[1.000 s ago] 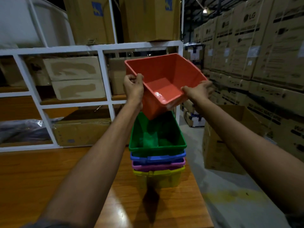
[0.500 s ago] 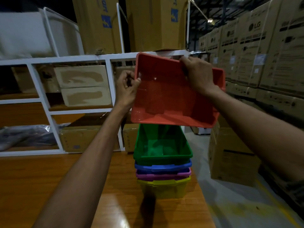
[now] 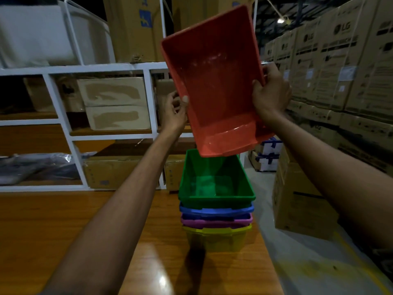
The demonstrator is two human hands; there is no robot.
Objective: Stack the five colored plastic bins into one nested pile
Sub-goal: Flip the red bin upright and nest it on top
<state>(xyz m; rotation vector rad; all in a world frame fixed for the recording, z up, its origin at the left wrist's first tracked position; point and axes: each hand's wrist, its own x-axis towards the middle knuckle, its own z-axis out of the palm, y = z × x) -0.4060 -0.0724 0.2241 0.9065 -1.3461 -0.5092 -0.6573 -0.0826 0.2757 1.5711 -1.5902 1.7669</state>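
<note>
Both hands (image 3: 271, 94) grip tilted red bin (image 3: 214, 81) overhead.

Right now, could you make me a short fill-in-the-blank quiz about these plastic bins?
1. Both hands hold the ____ plastic bin above the pile, the left hand and right hand each in a grip on one side.
2. The top bin of the nested pile on the wooden table is ____.
3. The bottom bin is ____.

Missing words: red; green; yellow
</note>
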